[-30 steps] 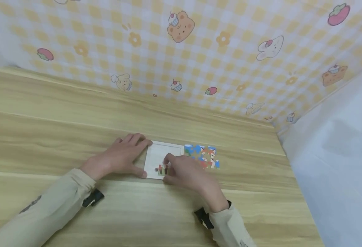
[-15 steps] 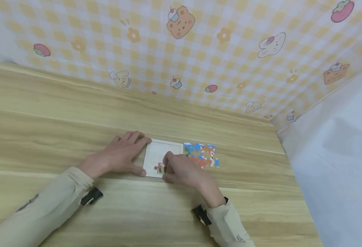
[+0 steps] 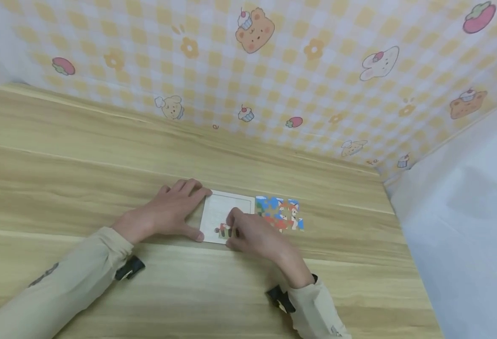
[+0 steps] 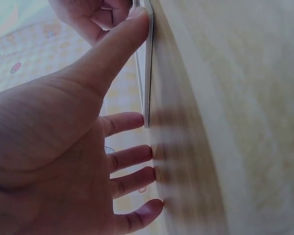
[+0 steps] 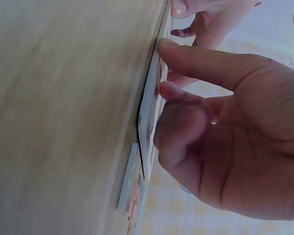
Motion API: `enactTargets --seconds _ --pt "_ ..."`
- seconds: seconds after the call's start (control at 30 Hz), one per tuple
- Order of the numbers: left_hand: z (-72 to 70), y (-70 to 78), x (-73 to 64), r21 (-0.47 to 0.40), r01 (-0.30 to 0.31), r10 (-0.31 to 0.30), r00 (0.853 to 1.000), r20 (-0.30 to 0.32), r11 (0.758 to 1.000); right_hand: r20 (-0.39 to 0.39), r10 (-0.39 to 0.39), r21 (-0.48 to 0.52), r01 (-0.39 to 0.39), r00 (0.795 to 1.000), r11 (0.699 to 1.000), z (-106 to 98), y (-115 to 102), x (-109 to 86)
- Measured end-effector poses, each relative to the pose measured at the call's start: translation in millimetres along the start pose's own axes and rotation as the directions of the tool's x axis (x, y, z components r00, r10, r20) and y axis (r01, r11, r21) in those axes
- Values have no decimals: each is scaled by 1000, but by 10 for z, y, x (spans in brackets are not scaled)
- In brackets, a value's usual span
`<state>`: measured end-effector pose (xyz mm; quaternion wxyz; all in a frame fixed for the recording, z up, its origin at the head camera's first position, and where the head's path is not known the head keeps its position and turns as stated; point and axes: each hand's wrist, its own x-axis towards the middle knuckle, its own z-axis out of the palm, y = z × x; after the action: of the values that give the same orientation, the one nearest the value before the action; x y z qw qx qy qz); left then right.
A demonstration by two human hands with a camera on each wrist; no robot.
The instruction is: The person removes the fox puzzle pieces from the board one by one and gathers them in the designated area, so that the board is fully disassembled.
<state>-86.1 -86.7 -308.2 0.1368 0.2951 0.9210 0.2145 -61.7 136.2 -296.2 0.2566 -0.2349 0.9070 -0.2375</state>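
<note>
A square white puzzle board (image 3: 223, 207) with a raised rim lies flat on the wooden table. My left hand (image 3: 170, 212) is spread along its left side, the thumb at the near corner and the index finger at the far one. In the left wrist view the other fingers (image 4: 132, 159) reach down to the table. Over the board's lower right part, my right hand (image 3: 257, 235) pinches a small picture puzzle piece (image 3: 225, 230) between thumb and bent index finger. Part of that piece is hidden by the fingers. The right thumb (image 5: 171, 54) is at the board's near edge.
Several loose fox-picture puzzle pieces (image 3: 288, 212) lie grouped right beside the board, partly behind my right hand. A yellow checked cloth (image 3: 214, 70) with cartoon prints hangs behind the table (image 3: 104, 136). White sheeting (image 3: 464, 212) is at the right.
The head view has shifted slightly. Both hands keep nearly the same places on the board, and the piece under the right fingers has barely moved.
</note>
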Motion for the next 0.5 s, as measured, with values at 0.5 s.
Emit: enactTargets --seconds 0.5 --pt "-11 18 6 17 15 -15 1000 9 1000 -55 -36 -97 31 998 995 -10 6 -55"
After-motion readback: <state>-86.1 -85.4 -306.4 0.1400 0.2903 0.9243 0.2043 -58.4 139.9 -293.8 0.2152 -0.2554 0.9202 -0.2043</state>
